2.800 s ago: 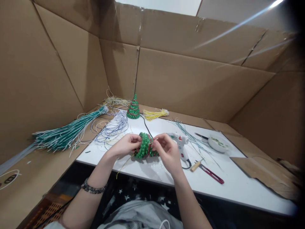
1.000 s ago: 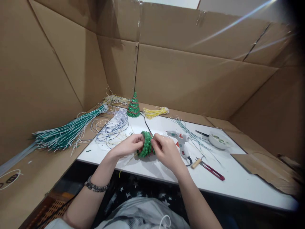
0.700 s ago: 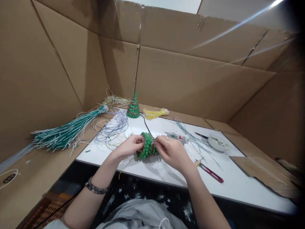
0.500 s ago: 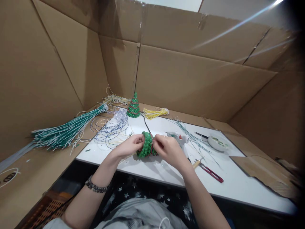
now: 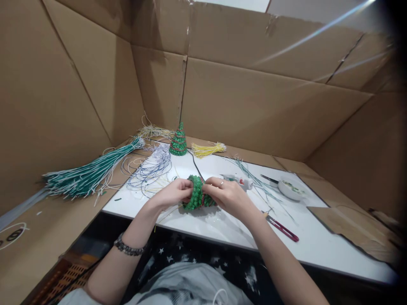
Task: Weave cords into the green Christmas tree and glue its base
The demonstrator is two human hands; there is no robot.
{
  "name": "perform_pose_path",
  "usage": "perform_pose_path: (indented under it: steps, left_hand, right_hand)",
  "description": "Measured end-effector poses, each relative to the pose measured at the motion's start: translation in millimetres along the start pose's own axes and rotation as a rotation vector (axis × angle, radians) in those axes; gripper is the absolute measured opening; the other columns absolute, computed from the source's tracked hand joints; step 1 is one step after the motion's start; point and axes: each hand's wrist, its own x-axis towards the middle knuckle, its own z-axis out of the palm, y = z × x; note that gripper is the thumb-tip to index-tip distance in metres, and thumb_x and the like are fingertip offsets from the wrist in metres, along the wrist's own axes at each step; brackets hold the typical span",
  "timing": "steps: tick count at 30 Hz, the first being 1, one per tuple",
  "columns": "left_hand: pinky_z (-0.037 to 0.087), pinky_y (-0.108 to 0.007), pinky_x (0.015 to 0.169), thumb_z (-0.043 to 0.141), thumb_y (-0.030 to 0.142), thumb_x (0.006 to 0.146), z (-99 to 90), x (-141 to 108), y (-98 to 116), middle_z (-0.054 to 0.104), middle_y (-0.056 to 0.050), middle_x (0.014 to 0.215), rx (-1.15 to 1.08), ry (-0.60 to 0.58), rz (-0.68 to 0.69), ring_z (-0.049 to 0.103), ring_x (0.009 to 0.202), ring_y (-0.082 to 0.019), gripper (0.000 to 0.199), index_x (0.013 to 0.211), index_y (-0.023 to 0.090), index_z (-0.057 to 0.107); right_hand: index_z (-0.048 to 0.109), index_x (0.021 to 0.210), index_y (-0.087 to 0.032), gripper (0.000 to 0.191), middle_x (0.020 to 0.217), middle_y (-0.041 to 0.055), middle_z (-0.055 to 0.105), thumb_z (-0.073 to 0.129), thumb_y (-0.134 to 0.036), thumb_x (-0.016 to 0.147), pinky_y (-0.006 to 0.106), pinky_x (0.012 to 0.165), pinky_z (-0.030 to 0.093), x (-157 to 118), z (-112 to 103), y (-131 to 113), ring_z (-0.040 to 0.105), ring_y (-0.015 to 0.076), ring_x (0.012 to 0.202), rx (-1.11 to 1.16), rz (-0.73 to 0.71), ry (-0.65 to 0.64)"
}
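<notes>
A green beaded cone point(image 5: 197, 195) with red strands round it lies on its side near the front edge of the white table point(image 5: 222, 226). My left hand point(image 5: 177, 192) grips its wide end, with the fingertips partly hidden inside the rim. On the other side, my right hand point(image 5: 224, 192) has its thumb and fingers pinched at the red strand on the cone. Farther back stands an upright green beaded tree point(image 5: 178, 140) with red strands wound round it.
Green wire bundles point(image 5: 92, 171) lie at left, beside tangled blue wires point(image 5: 154, 165). Yellow wires point(image 5: 208, 149) rest at the back. On the right are a glue gun point(image 5: 243, 182), a white bowl point(image 5: 291, 189), red-handled cutters point(image 5: 282, 228) and cardboard point(image 5: 352, 228).
My right hand has turned flatter over the cone and its ring now shows. The forearm has shifted a little to the right. My left hand keeps its hold.
</notes>
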Motion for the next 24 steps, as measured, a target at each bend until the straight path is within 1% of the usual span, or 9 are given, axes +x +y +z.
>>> perform_pose_path:
  steps: [3,6,9,11,14,16,19,22,24]
  left_hand:
    - [0.037,-0.022,0.052,0.08,0.038,0.068,3.6,2,-3,0.055,0.001,0.053,-0.017,0.026,0.004,0.053,0.052,-0.012,0.03,0.066,0.013,0.062]
    - [0.037,-0.022,0.052,0.082,0.037,0.065,6.4,4,-4,0.053,0.002,0.051,-0.03,0.051,0.011,0.051,0.051,-0.011,0.031,0.065,0.014,0.062]
    - [0.037,-0.023,0.052,0.083,0.036,0.064,7.3,4,-4,0.053,0.003,0.051,-0.035,0.058,0.009,0.05,0.051,-0.011,0.031,0.064,0.014,0.062]
    - [0.036,-0.022,0.052,0.083,0.036,0.063,7.0,3,-3,0.053,0.002,0.051,-0.037,0.056,0.003,0.05,0.051,-0.011,0.031,0.064,0.014,0.062]
    - [0.034,-0.022,0.051,0.083,0.035,0.063,5.8,3,-2,0.055,0.002,0.053,-0.042,0.053,-0.012,0.05,0.05,-0.01,0.03,0.064,0.013,0.062]
    - [0.031,-0.021,0.049,0.082,0.036,0.063,5.0,3,-2,0.057,0.001,0.054,-0.045,0.051,-0.023,0.047,0.049,-0.009,0.031,0.064,0.013,0.061]
    - [0.027,-0.021,0.048,0.082,0.035,0.063,4.2,2,-1,0.058,0.001,0.057,-0.046,0.049,-0.035,0.044,0.047,-0.007,0.03,0.065,0.012,0.062]
    - [0.026,-0.021,0.049,0.082,0.034,0.063,4.0,1,-1,0.058,0.002,0.057,-0.042,0.049,-0.044,0.043,0.048,-0.007,0.03,0.066,0.013,0.062]
    - [0.027,-0.021,0.05,0.082,0.034,0.063,4.0,1,0,0.057,0.002,0.057,-0.038,0.049,-0.047,0.043,0.049,-0.007,0.029,0.066,0.013,0.062]
  right_hand:
    - [0.063,0.096,-0.018,0.024,0.09,0.0057,0.068,0.04,-0.01,0.098,0.024,0.057,0.035,-1,6,1,0.059,0.013,0.07,0.022,-0.027,0.067]
    - [0.063,0.095,-0.017,0.02,0.085,0.0057,0.067,0.044,-0.013,0.097,0.024,0.061,0.041,-2,12,-1,0.06,0.0143,0.07,0.098,0.025,0.104]
    - [0.062,0.092,-0.018,0.02,0.084,0.0059,0.067,0.043,-0.012,0.096,0.024,0.064,0.045,-1,16,-7,0.061,0.0146,0.071,0.176,0.093,0.141]
    - [0.062,0.091,-0.017,0.02,0.084,0.0065,0.067,0.044,-0.011,0.096,0.024,0.066,0.047,-1,17,-11,0.062,0.0148,0.073,0.193,0.13,0.16]
    - [0.062,0.093,-0.017,0.02,0.085,0.0076,0.068,0.044,-0.01,0.096,0.025,0.067,0.049,-2,18,-14,0.063,0.0157,0.075,0.188,0.146,0.177]
    - [0.063,0.095,-0.017,0.02,0.087,0.0077,0.069,0.044,-0.012,0.097,0.025,0.067,0.05,-4,20,-12,0.064,0.0157,0.076,0.182,0.129,0.179]
    - [0.063,0.101,-0.018,0.02,0.094,0.0086,0.07,0.044,-0.013,0.098,0.026,0.07,0.052,-5,21,-4,0.066,0.0159,0.081,0.217,0.057,0.192]
    - [0.063,0.102,-0.019,0.019,0.098,0.0091,0.07,0.045,-0.014,0.098,0.026,0.074,0.054,-2,19,5,0.067,0.0161,0.086,0.342,-0.007,0.185]
    - [0.064,0.101,-0.02,0.02,0.098,0.0083,0.07,0.044,-0.014,0.098,0.025,0.075,0.054,0,16,10,0.067,0.0154,0.086,0.421,-0.012,0.145]
